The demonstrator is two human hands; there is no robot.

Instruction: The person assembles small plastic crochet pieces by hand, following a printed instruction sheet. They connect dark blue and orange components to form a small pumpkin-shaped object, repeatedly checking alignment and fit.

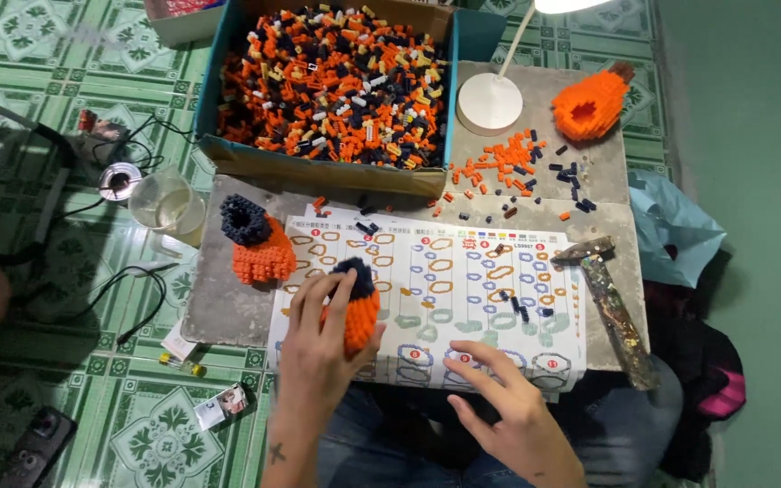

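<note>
My left hand (318,348) grips an orange brick-built piece with a dark navy top (360,307), held upright over a printed instruction sheet (463,271). My right hand (499,393) rests on the sheet's near edge with fingers spread and nothing in it. A second orange and navy built piece (255,239) stands on the grey slab (219,312) to the left. A third orange built piece (589,107) sits at the far right corner.
A large cardboard box (318,167) holds several orange, navy, white and yellow small bricks. Loose bricks (512,167) lie beside a white lamp base (490,104). A hammer (612,307) lies at right. A glass cup (166,206) and cables are on the green tiled floor.
</note>
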